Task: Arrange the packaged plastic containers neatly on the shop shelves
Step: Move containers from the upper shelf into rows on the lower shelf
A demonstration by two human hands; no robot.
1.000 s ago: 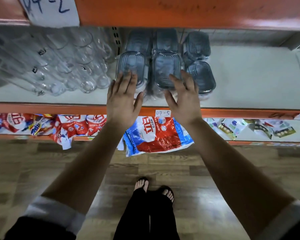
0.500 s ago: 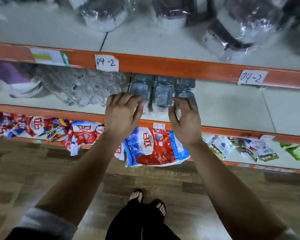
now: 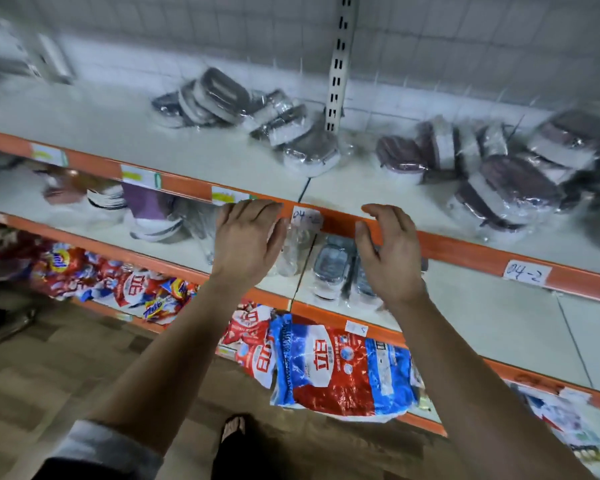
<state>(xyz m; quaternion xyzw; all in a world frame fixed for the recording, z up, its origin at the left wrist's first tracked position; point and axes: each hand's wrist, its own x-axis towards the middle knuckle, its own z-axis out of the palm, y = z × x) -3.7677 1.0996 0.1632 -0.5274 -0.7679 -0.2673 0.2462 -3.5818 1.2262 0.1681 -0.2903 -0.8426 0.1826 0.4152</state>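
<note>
Clear packaged containers (image 3: 329, 268) stand in tidy rows on the middle shelf (image 3: 482, 320), partly hidden behind my hands. My left hand (image 3: 246, 240) and my right hand (image 3: 388, 251) hover in front of that shelf at the height of the upper shelf's orange edge (image 3: 465, 247), fingers relaxed, holding nothing. On the upper shelf (image 3: 118, 126) lie untidy heaps of wrapped dark-lidded containers: one heap (image 3: 257, 116) near the upright post, another (image 3: 499, 168) at the right.
Purple and white items (image 3: 149, 209) and clear glassware (image 3: 291, 247) fill the middle shelf's left part. Red and blue detergent bags (image 3: 336, 368) hang over the bottom shelf's edge. A slotted upright (image 3: 338, 64) rises at the back. Wooden floor and my foot (image 3: 234, 427) lie below.
My view has risen from the middle shelf to the upper shelf. Both hands have drawn back from the clear containers and lifted to the upper shelf's edge.
</note>
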